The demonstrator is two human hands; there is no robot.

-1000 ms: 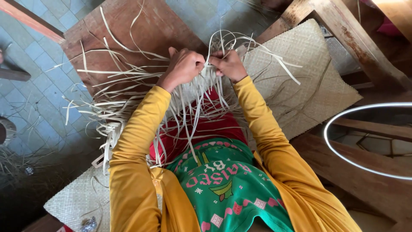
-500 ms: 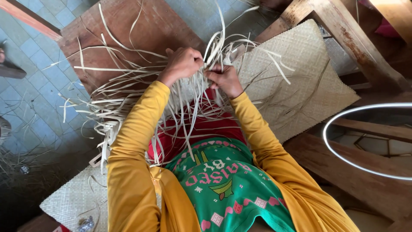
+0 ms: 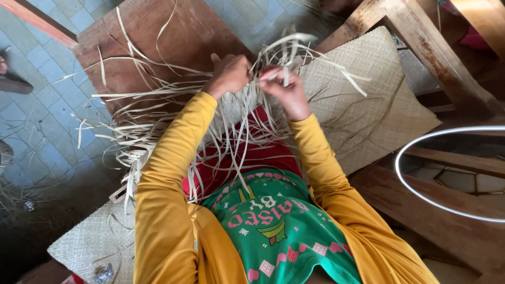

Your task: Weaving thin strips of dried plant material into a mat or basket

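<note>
Pale reed strips, both fingers pinching

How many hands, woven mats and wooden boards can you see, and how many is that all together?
Hands: 2, the left hand and the right hand, both pinching pale straw strips
Woven mats: 1, the woven mat
Wooden boards under the strips: 1, the wooden board
Total: 4; the loose strips are too many to count.

light: soft daylight, even, no glare | shadows: dark at lower left corner and right edge | focus: sharp at centre, slight blur on moving strips | distortion: wide-angle bending at edges
</note>
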